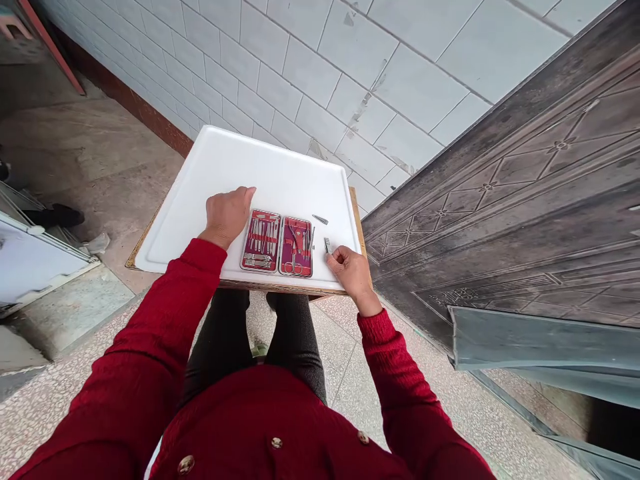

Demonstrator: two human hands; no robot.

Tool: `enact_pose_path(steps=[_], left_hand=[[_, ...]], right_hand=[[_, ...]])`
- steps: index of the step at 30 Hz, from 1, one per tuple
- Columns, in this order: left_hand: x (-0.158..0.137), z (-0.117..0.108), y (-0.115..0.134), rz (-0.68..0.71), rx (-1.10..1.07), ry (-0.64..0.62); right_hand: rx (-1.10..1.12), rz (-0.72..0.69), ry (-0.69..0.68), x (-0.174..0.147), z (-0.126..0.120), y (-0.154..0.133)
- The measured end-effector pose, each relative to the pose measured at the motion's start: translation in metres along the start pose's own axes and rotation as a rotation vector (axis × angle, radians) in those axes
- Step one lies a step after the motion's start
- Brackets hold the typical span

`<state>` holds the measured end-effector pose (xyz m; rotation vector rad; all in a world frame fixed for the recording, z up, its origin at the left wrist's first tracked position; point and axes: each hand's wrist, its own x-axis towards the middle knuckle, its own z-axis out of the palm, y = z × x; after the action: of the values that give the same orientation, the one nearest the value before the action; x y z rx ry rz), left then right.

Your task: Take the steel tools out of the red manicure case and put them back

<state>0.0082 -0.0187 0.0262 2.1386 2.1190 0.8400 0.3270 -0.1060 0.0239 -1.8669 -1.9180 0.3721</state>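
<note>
one small metal tool (328, 246) is pinched by the right hand (351, 269) over the right side of the white tray (285, 170), probably for fine control; the left hand (227, 213) curls beside the manicure case (286, 255), its grip unclear; the case lies open, apparently keeping its tools (259, 245) reachable.

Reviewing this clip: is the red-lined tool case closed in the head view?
No, the case lies open on the white surface, with metal tools showing in both halves.
</note>
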Motion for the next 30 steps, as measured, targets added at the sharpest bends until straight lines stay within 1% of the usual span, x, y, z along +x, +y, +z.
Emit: enact_pose_path(steps=[1, 3, 7, 9, 11, 13, 15, 18, 21, 25, 30], left_hand=[[0.001, -0.002, 0.000, 0.006, -0.012, -0.004], [-0.001, -0.009, 0.001, 0.072, -0.044, 0.008], [-0.018, -0.024, 0.012, 0.248, -0.037, 0.139], [-0.034, -0.030, 0.017, 0.287, -0.043, 0.121], [-0.053, -0.032, 0.020, 0.328, -0.061, 0.032], [-0.071, -0.031, 0.020, 0.340, -0.073, -0.035], [-0.085, -0.029, 0.018, 0.352, -0.078, -0.075], [-0.098, -0.027, 0.015, 0.368, -0.076, -0.105], [-0.101, -0.025, 0.016, 0.370, -0.074, -0.100], [-0.101, -0.022, 0.017, 0.356, -0.072, -0.092], [-0.103, -0.019, 0.015, 0.350, -0.068, -0.078]], right_hand=[[0.000, 0.000, 0.002, -0.001, 0.000, 0.000], [0.012, -0.002, 0.009, -0.003, -0.001, -0.002], [0.055, -0.024, 0.068, 0.003, -0.006, -0.009], [0.083, -0.053, 0.059, 0.010, -0.005, -0.016], [0.104, -0.080, 0.017, 0.020, -0.002, -0.026], [0.094, -0.085, -0.013, 0.030, 0.003, -0.035], [0.067, -0.067, -0.030, 0.040, 0.007, -0.043], [0.060, -0.037, -0.071, 0.050, 0.011, -0.048], [0.085, -0.019, -0.098, 0.053, 0.012, -0.047], [0.085, -0.017, -0.093, 0.050, 0.011, -0.045], [0.014, -0.013, -0.077, 0.050, 0.009, -0.051]])
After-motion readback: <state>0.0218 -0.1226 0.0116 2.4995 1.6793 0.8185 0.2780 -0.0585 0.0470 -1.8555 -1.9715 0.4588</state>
